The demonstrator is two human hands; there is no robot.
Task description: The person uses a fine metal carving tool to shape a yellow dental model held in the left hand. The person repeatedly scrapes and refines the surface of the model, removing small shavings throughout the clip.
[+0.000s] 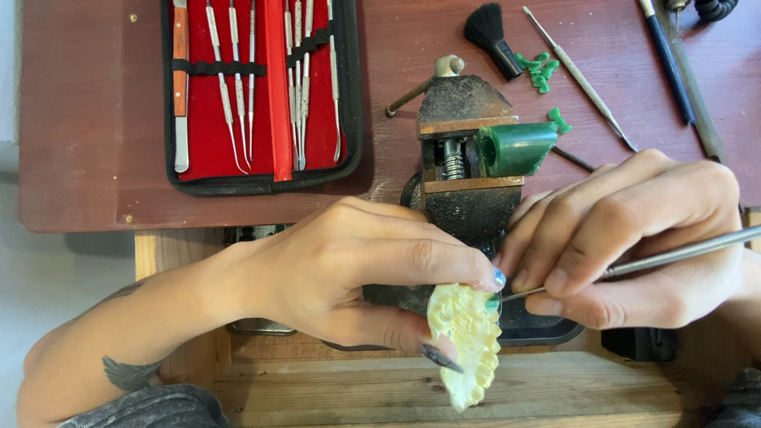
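far left of the vise (468, 158), an open red tool case (261, 91) lies on the tabletop (95, 119). just below the vise my left hand (341, 273) has its grip clenched on a pale yellow dental cast (466, 345). right of it my right hand (634, 238) grips a thin metal carving tool (674, 255), its tip touching green wax (493, 301) on the cast's top edge.

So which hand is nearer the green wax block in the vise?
Right. The right hand lies just below the green wax block; the left hand is lower and off to the left.
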